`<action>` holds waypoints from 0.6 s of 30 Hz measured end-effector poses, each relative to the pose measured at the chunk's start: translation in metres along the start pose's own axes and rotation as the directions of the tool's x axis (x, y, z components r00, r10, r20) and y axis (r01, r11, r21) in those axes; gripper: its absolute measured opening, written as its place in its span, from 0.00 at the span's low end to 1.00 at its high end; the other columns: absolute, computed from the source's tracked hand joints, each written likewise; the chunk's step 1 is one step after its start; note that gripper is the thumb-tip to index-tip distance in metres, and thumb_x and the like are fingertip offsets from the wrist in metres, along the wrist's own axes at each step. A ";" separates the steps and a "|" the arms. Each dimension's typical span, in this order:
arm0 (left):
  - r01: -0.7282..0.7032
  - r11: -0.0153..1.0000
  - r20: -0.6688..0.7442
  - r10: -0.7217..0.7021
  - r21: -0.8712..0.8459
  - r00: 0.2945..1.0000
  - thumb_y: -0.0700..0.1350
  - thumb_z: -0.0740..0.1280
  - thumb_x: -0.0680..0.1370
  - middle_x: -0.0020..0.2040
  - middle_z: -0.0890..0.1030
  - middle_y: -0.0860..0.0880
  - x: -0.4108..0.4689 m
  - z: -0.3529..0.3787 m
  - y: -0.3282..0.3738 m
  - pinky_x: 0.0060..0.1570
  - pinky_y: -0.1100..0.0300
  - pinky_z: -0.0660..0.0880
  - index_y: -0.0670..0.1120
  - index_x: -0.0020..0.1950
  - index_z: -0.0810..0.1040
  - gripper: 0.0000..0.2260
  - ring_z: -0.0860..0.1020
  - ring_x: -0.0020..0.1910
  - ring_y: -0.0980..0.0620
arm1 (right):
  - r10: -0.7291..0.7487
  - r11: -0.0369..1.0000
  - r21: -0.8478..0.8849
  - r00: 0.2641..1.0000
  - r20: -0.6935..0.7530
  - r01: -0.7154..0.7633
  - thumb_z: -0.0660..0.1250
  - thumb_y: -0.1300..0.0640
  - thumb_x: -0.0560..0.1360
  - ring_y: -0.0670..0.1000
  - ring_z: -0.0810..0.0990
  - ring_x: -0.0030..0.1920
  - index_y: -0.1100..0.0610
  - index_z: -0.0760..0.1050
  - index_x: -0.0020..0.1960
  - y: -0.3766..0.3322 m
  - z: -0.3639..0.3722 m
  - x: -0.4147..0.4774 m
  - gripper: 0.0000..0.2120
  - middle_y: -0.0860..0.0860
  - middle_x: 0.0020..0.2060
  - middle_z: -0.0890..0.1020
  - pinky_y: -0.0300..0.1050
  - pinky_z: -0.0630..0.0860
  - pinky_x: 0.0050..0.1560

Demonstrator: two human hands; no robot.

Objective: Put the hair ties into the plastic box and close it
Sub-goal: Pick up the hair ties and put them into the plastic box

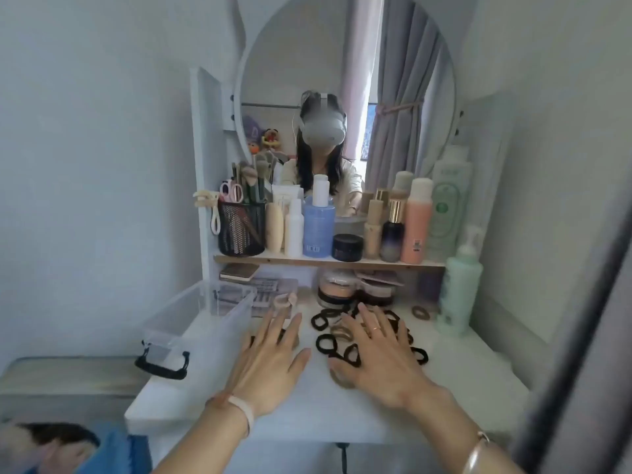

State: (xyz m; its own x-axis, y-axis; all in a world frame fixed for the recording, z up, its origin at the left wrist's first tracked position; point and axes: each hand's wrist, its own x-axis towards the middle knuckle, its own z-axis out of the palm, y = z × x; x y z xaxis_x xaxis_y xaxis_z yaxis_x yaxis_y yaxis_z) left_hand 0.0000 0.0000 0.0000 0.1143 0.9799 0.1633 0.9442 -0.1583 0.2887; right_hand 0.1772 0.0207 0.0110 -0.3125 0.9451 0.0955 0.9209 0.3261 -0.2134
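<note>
Several black and beige hair ties (327, 343) lie scattered on the white tabletop (307, 419), mostly under and around my right hand (379, 357). That hand rests flat on the pile with fingers spread. My left hand (270, 360) lies flat just to the left, fingers apart, partly covering a dark tie. A clear plastic box (201, 323) with black clip handles (162, 366) stands open at the table's left, beside my left hand. One beige tie (285, 300) lies beyond my left fingertips, and a brown tie (420, 312) sits apart at the right.
A shelf (328, 261) behind holds bottles, a black jar and a mesh brush cup (241, 230). Compacts (337, 292) sit beneath it, close to the ties. A green pump bottle (460, 285) stands at the right. A round mirror (345, 83) hangs above.
</note>
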 end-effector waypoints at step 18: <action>-0.087 0.968 0.114 0.117 -0.236 0.987 0.53 0.47 0.81 0.77 0.49 0.54 0.056 0.032 0.020 0.75 0.55 0.45 0.54 0.74 0.47 0.22 0.46 0.76 0.54 | 0.012 0.990 0.136 0.984 0.179 -0.037 0.55 0.35 0.73 0.54 0.42 0.76 0.48 0.42 0.74 0.016 0.018 0.033 0.38 0.51 0.77 0.44 0.58 0.43 0.76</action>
State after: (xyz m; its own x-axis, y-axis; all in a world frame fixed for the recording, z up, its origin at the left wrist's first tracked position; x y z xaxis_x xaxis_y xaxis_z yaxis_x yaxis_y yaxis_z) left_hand 0.0348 0.0553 -0.0158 0.2583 0.9621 0.0871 0.8311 -0.2673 0.4876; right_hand 0.1776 0.0578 -0.0072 -0.3377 0.9376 -0.0828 0.8918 0.2906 -0.3468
